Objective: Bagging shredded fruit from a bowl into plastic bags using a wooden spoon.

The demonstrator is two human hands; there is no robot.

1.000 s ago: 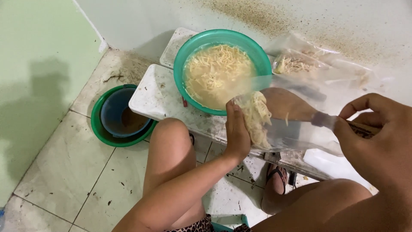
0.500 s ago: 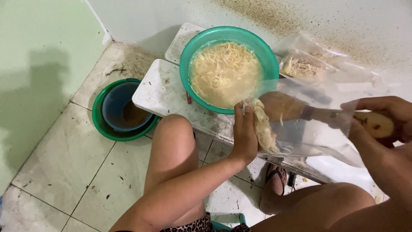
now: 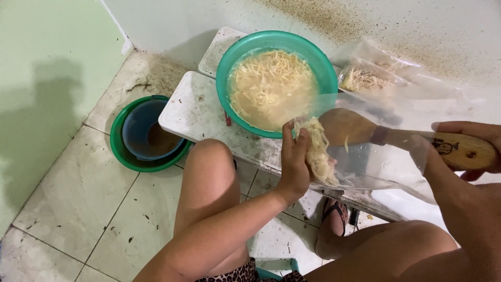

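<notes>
Over the low white surface (image 3: pixel 193 112), the left hand (image 3: pixel 295 162) cups the clear plastic bag (image 3: pixel 376 156), fingers curled round its strand-filled end, while the right hand (image 3: pixel 472 143), fingers closed on the wooden spoon (image 3: pixel 360 128), packs shredded strands inside; a further scoop from the teal bowl (image 3: pixel 276 44) looks due.

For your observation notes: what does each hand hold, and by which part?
The left hand grips the noodle-filled bottom of the clear bag. The right hand holds the wooden spoon by its handle end.
</notes>
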